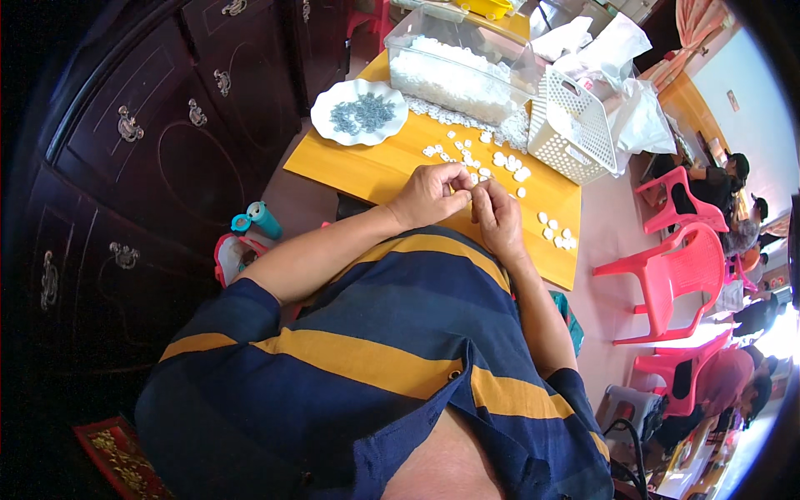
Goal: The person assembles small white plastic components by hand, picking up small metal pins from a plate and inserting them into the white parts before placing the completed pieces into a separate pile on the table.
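Note:
My left hand [427, 197] and my right hand [497, 218] meet over the near edge of the yellow table [358, 171]. The fingers of both are pinched close together, fingertips almost touching. Whatever sits between them is too small and hidden to name. Just beyond the fingertips lie small white square pieces [442, 152] with dark holes and loose white rounded pieces [510, 163]. Another cluster of white rounded pieces [558, 233] rests to the right of my right hand. Left of these, a white scalloped plate [325, 100] holds a pile of small grey metal pieces [363, 113].
At the table's far side stands a clear plastic bin [521, 82] full of white pieces, beside a white perforated basket [575, 154] and white plastic bags [617, 50]. Dark cabinets [158, 167] line the left. Pink chairs [667, 275] and other people are at the right.

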Demonstrator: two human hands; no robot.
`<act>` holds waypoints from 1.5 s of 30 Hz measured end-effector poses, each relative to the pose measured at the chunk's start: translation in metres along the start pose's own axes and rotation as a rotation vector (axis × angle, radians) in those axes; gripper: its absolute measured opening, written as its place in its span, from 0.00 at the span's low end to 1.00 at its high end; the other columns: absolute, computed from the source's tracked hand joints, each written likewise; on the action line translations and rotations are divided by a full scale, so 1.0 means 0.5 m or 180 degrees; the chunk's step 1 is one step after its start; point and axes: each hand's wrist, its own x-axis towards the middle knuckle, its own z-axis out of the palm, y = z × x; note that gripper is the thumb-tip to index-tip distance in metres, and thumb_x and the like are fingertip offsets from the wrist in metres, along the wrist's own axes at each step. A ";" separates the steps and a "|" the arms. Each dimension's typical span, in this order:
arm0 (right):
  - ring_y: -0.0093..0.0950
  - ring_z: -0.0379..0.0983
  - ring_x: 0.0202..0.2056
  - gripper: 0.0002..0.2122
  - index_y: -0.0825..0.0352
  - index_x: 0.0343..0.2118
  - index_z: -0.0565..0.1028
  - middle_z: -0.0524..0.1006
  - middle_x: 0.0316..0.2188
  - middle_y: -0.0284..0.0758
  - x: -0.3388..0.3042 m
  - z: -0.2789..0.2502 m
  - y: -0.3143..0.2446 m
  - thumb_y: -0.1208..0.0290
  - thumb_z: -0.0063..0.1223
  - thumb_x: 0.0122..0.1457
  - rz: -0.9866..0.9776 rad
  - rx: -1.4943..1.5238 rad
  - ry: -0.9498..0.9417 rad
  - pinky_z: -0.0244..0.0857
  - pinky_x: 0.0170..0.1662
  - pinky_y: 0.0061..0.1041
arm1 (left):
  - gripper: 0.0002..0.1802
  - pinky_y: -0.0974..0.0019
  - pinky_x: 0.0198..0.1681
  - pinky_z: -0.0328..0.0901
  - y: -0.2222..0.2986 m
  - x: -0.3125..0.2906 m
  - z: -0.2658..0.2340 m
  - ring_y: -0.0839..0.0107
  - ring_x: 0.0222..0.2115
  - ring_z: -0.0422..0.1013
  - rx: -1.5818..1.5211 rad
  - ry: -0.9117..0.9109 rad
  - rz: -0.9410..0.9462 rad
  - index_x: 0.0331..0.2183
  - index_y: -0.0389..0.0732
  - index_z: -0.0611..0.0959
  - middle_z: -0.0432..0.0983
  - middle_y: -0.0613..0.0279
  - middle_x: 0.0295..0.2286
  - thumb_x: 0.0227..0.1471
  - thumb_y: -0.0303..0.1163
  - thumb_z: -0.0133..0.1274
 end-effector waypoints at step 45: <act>0.19 0.67 0.22 0.14 0.66 0.28 0.71 0.71 0.20 0.28 0.003 -0.031 0.025 0.63 0.45 0.69 0.0496 0.0460 -0.0241 0.63 0.26 0.22 | 0.04 0.75 0.23 0.62 -0.001 0.026 0.040 0.87 0.21 0.64 0.0072 -0.0196 -0.0039 0.25 0.36 0.75 0.70 0.73 0.19 0.50 0.23 0.54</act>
